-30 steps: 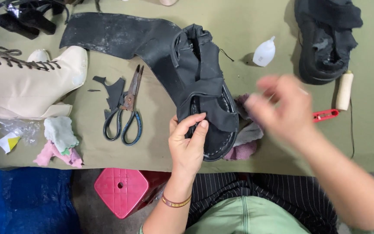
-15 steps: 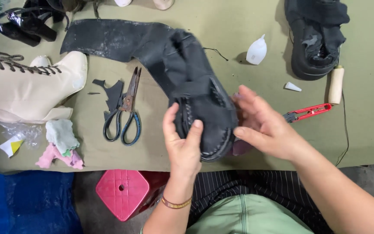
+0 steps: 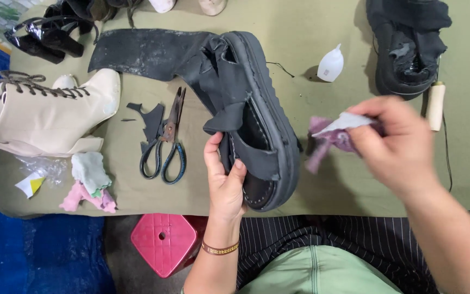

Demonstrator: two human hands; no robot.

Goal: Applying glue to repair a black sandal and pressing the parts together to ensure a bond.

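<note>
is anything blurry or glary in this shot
Head view: the right hand and its pinkish rag are smeared by motion blur; the left hand gripping the black sandal is sharp; lighting is soft and even, with a short shadow beside the white bottle and slight gloss on the scissors.

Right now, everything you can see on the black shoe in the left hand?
The black shoe is a chunky sandal-type with wide fabric-like straps and a thick ridged sole with stitching along the edge. It is tipped on its side on the olive table, the footbed facing left. The left hand grips its lower strap and footbed edge. A long dark upper piece lies against its top.
</note>
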